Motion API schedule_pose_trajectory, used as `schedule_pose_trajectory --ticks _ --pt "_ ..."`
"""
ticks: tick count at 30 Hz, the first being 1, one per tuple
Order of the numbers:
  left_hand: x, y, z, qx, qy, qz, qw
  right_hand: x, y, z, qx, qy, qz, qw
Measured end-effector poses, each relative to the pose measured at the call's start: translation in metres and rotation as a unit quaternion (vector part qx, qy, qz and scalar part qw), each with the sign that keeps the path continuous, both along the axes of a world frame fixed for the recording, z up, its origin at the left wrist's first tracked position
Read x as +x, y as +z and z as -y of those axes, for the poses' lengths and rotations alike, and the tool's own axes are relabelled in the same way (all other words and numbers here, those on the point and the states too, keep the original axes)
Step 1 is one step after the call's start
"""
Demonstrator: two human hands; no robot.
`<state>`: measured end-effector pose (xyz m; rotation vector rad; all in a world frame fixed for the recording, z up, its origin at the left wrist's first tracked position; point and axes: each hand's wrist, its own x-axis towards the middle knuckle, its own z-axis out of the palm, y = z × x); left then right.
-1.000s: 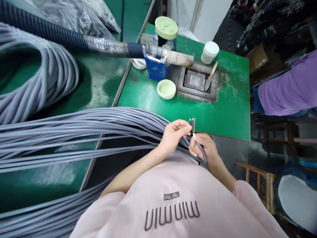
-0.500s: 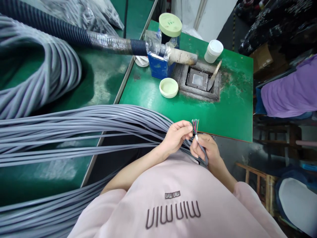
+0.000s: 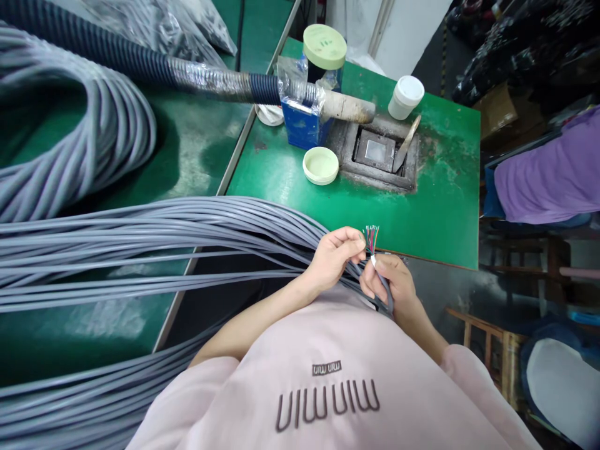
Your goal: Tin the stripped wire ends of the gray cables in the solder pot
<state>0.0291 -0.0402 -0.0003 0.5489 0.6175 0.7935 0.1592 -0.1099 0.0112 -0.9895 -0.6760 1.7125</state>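
My right hand (image 3: 390, 278) is closed around the end of a grey cable (image 3: 386, 289), held upright just in front of my chest. Above a white band on the cable, thin coloured wires (image 3: 372, 239) fan out with bare, pale tips. My left hand (image 3: 338, 253) is beside the fan, thumb and forefinger pinched together at its left edge. A thin wire seems to be between those fingertips, though they mostly cover it. Many grey cables (image 3: 234, 219) run from the left to behind my left hand and wrist.
On the green table (image 3: 281, 178) sit a solder pot (image 3: 375, 150) with a scraper (image 3: 407, 142) leaning in it, a shallow round dish (image 3: 320, 166), a white jar (image 3: 405, 97) and a blue box (image 3: 302, 125). A ribbed hose (image 3: 206, 81) ends over the table. At right is a person's purple sleeve (image 3: 548, 169).
The wires are spread a little wider and stand slightly further right. Both hands keep nearly the same place and grip; the camera view has shifted slightly.
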Motion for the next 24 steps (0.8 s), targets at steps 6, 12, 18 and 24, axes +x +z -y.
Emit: schedule_pose_trajectory --ticks 6,12,18,24 --pt "0.0 -0.004 0.002 0.04 0.009 -0.012 0.999 0.0 -0.001 0.0 -0.001 0.002 0.004 1.0" --pt "0.0 0.001 0.001 0.092 0.033 -0.072 0.993 -0.001 -0.001 0.001 -0.026 -0.013 0.014 0.999" --pt "0.001 0.015 -0.004 0.132 0.043 -0.128 0.982 -0.001 -0.002 0.0 -0.013 -0.014 -0.018 1.0" --pt "0.006 0.018 -0.006 0.125 0.053 -0.139 0.981 -0.001 0.001 0.001 -0.026 -0.022 -0.015 0.999"
